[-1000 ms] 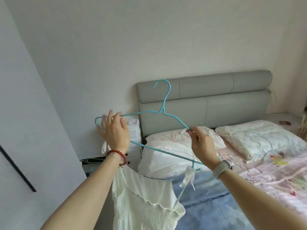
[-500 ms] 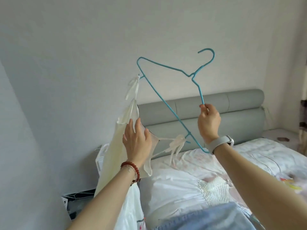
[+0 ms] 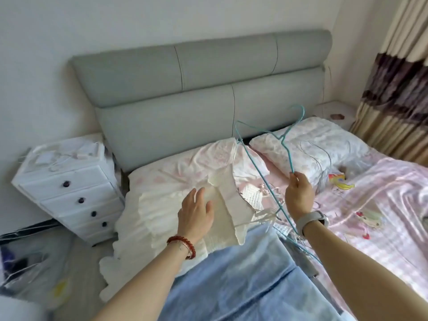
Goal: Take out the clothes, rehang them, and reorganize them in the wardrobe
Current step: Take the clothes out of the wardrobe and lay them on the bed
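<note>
A cream-white dress (image 3: 148,218) lies spread across the left pillow and bed edge, its thin straps still looped on a teal wire hanger (image 3: 261,172). My right hand (image 3: 298,195) pinches the hanger's upper wire below the hook and holds it tilted above the bed. Fingers straight, my left hand (image 3: 195,213) rests flat on the dress's bodice. A white knitted garment (image 3: 251,195) peeks out beside the dress, under the hanger.
The bed has a grey padded headboard (image 3: 199,89), two floral pillows (image 3: 310,144), a blue cloth (image 3: 243,274) in front and a pink cartoon quilt (image 3: 375,205) on the right. A white drawer unit (image 3: 67,188) stands left of the bed. Striped curtains (image 3: 398,84) hang at far right.
The hanger and dress came down from in front of the wall onto the bed. My left hand went from the hanging fabric to lying flat on the dress. The view tilted downward.
</note>
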Demonstrator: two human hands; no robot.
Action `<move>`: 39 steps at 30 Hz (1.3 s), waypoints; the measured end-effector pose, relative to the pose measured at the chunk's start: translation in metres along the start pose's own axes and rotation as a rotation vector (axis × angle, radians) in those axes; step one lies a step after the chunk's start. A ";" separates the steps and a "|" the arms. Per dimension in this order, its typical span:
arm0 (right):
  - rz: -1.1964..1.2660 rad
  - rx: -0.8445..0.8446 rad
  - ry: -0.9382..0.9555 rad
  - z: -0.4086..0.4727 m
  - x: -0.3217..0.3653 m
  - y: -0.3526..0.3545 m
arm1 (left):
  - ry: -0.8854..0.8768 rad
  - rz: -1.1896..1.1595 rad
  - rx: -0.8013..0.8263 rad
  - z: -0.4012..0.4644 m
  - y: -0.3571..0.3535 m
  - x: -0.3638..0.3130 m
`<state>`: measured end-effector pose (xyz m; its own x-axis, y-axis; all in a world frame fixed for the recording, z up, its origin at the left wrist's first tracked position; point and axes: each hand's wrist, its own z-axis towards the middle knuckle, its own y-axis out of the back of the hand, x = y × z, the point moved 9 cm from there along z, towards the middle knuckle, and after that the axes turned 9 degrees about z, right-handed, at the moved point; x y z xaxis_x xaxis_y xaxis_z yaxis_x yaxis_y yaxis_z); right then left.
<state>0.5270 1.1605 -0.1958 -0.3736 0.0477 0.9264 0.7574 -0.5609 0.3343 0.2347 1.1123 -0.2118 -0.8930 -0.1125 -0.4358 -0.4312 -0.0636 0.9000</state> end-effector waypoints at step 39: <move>-0.411 0.646 0.206 -0.132 -0.136 -0.071 | 0.066 0.389 0.131 -0.068 -0.131 0.062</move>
<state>0.4536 1.0848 -0.3679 -0.7346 -0.0428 0.6772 0.6745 0.0627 0.7356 0.2444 1.0466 -0.3571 -0.9841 -0.1674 -0.0587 -0.0798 0.1222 0.9893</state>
